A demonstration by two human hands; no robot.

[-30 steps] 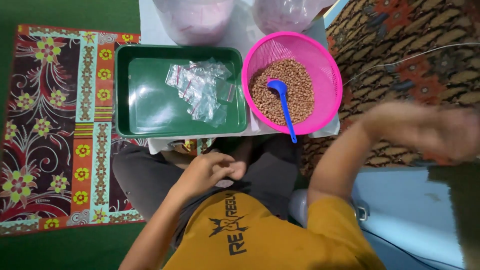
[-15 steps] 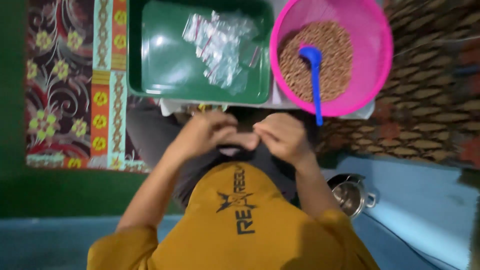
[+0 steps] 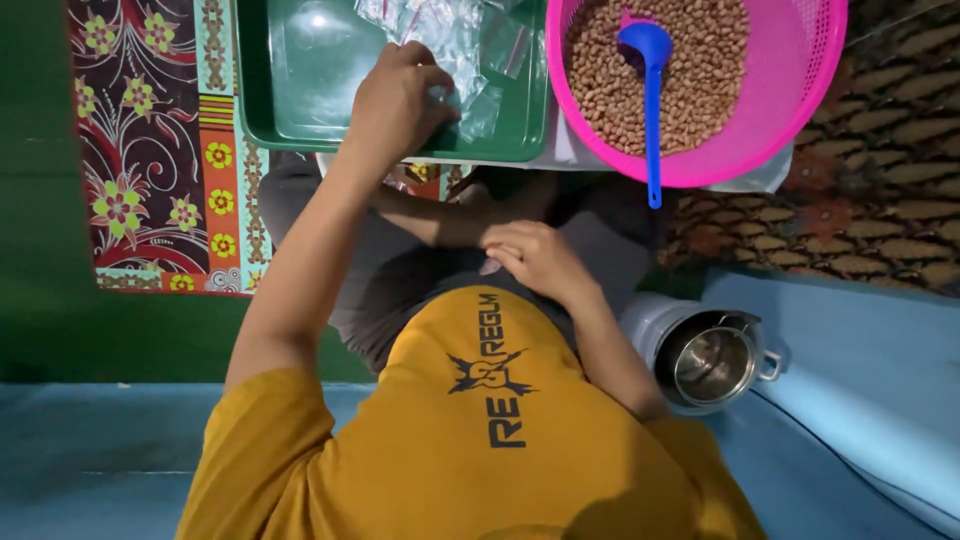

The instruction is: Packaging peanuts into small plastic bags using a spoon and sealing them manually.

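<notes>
My left hand point(image 3: 398, 100) reaches into the green tray point(image 3: 300, 90). Its fingers are curled over the pile of small clear plastic bags point(image 3: 470, 40) there and pinch one of them. My right hand point(image 3: 535, 258) rests on my lap with the fingers drawn together, and whether it holds anything is unclear. To the right of the tray stands a pink mesh basket point(image 3: 800, 110) filled with peanuts point(image 3: 700, 70). A blue plastic scoop point(image 3: 652, 110) lies in it, handle pointing toward me.
A steel pot with a handle point(image 3: 712, 362) stands by my right thigh on a blue floor covering point(image 3: 860, 380). A flowered red rug point(image 3: 150, 180) lies to the left, and a brown patterned mat point(image 3: 880, 180) to the right.
My left hand has left my lap and moved up into the tray onto the bags. My right hand has stayed at my lap. The view has moved closer.
</notes>
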